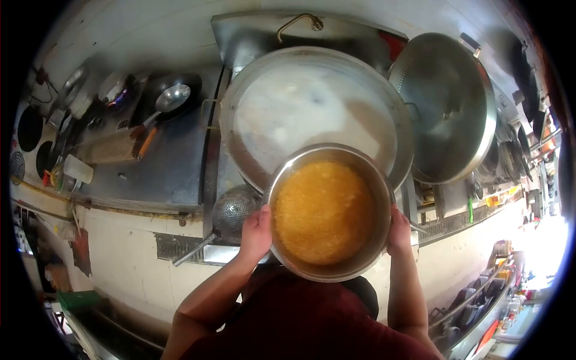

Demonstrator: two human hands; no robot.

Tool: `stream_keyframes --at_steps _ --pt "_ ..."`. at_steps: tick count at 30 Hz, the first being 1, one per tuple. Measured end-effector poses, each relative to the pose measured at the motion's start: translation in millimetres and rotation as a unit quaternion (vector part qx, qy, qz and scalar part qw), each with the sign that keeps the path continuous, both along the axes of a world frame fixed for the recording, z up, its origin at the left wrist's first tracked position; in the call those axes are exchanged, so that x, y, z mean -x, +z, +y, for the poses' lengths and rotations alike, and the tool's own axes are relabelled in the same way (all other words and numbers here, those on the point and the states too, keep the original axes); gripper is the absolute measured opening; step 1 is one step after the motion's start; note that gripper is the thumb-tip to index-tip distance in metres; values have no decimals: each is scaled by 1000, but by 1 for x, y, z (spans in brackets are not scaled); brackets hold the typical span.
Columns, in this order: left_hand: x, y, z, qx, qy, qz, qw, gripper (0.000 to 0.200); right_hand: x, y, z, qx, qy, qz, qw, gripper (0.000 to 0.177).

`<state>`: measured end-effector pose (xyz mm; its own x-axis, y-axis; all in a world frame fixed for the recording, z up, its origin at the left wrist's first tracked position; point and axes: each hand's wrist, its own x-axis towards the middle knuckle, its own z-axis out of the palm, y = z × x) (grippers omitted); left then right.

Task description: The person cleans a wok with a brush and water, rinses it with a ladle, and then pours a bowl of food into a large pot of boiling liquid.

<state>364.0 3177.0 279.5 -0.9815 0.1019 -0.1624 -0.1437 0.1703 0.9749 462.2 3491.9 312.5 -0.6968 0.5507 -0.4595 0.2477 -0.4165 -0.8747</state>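
Between my two hands is a round steel pot (pixel 384 192), held level in front of my chest. A yellow-orange, grainy liquid (pixel 324 213) fills much of it. My left hand (pixel 257 231) is closed on the left side of the rim, and my right hand (pixel 398 231) grips the right side; the fingers underneath are partly hidden. Just beyond, a very large pot (pixel 231 141) holds a milky white liquid (pixel 300 108). The near edge of the steel pot overlaps its front rim in my view. Below my left wrist's far side lies a perforated skimmer (pixel 234 210).
A big metal lid (pixel 444 114) leans to the right of the large pot. A brass tap (pixel 315 24) sticks out above it. On the left, a steel counter (pixel 162 180) carries a ladle (pixel 173 97) and a dark wok (pixel 192 84). The skimmer's handle (pixel 195 249) juts toward me.
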Motion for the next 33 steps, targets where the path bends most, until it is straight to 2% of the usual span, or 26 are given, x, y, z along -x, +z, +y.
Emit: stream_keyframes --at_steps 2,5,8,17,33 --pt "-1 -3 -1 17 -1 5 1000 45 -3 -2 3 -32 -1 -29 999 39" --pt "-2 -6 -1 -7 0 1 1000 45 -6 -13 10 -8 25 0 1000 41" --pt "0 -3 -2 26 -11 6 1000 46 -6 -17 13 -13 25 1 1000 41" --pt "-2 1 0 37 -7 18 999 46 -3 -3 4 17 11 9 1000 39" --pt "-3 3 -1 32 -14 1 999 48 -5 -8 7 8 16 17 1000 39"
